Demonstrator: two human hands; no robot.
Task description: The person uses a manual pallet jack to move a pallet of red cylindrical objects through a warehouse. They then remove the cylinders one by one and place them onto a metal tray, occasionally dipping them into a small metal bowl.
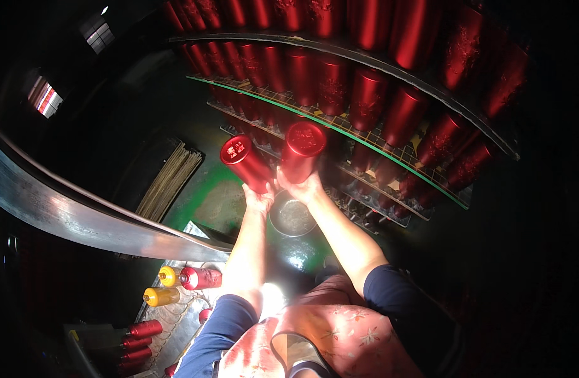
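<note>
My left hand grips a shiny red bottle from below. Its flat round end, with a pale mark on it, faces up and tilts to the left. In my right hand is a second red bottle, held more upright and a little farther right. The two bottles lean apart at the top, while my hands are close together at their lower ends. My fingers partly hide those lower ends. Both arms stretch forward, toward racks filled with similar red bottles.
Curved rack shelves with a green edge span the far and right side. A metal basin sits below my hands. At left runs a broad metal band; beyond it lie bundled sticks. Yellow bottles lie on a table at lower left.
</note>
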